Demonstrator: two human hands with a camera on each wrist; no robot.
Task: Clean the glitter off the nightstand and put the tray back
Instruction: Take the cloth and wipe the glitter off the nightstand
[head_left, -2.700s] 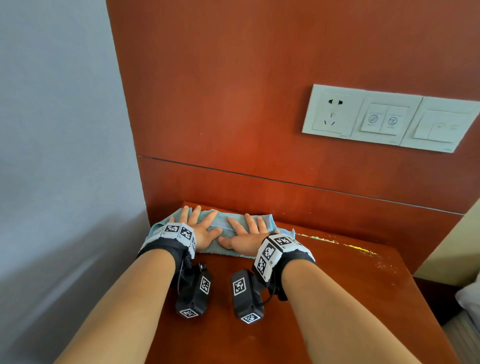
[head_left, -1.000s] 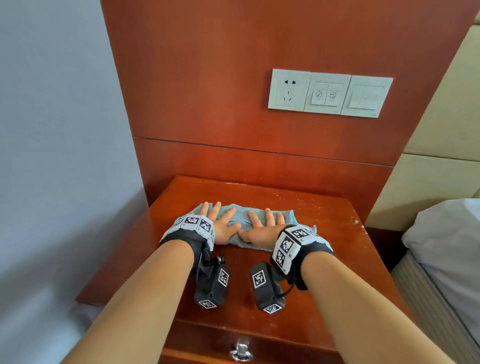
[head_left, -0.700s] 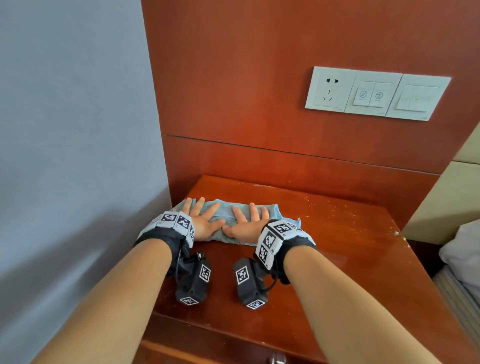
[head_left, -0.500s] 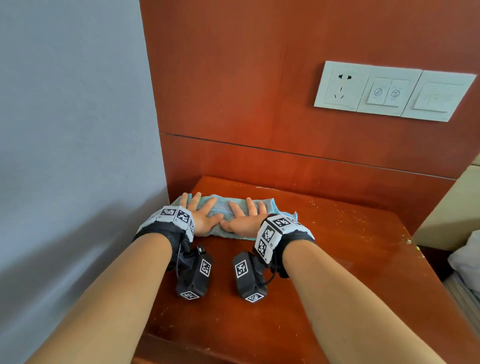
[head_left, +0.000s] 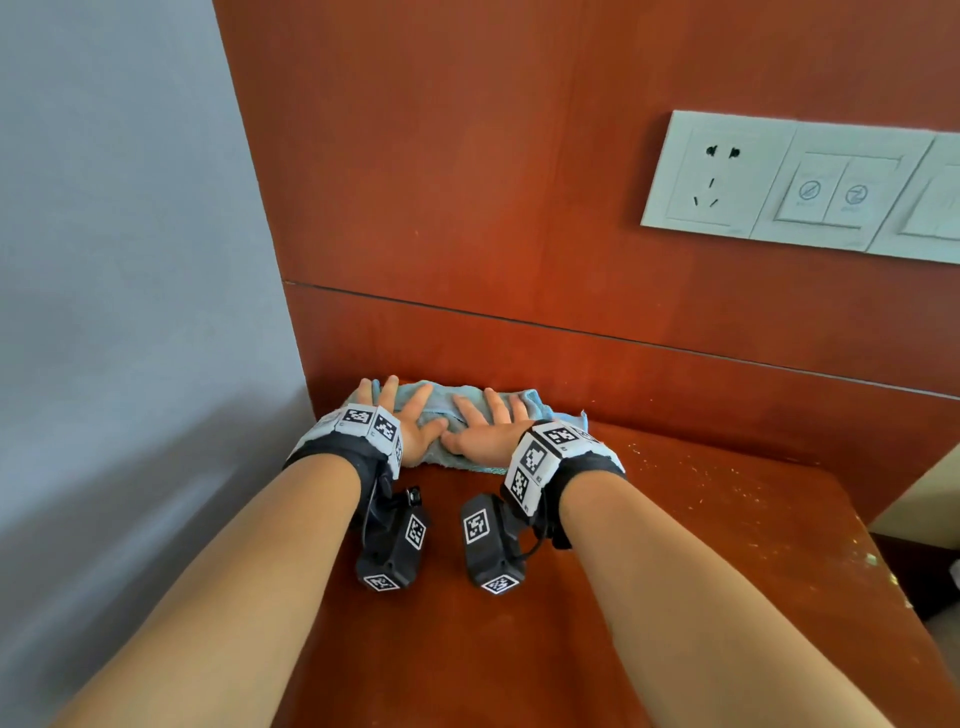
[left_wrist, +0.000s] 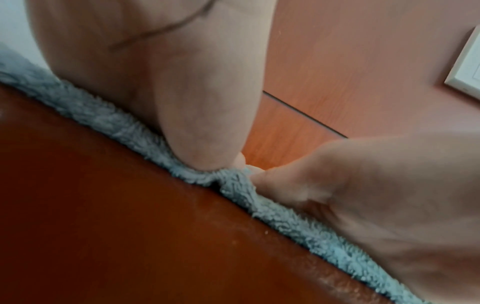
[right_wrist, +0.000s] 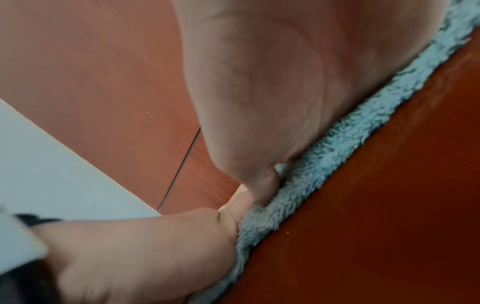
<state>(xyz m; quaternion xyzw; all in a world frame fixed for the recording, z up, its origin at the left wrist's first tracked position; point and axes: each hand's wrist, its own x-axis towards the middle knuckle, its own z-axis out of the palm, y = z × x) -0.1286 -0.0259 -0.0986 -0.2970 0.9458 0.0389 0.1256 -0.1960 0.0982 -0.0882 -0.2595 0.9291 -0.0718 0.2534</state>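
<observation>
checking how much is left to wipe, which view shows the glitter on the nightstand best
The head view: pale glitter specks scatter over the nightstand right of the blue cloth that both hands press flat. The right wrist view shows only a stray speck or two by the cloth's edge; the left wrist view shows faint pale smears.

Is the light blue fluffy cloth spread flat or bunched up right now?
Bunched lengthwise: the light blue fluffy cloth forms a narrow wrinkled strip under the flat left hand and right hand.

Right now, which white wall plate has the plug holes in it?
The left plate, nearest the hands. It has dark plug slots; the middle plate has two round-symbol switches.
</observation>
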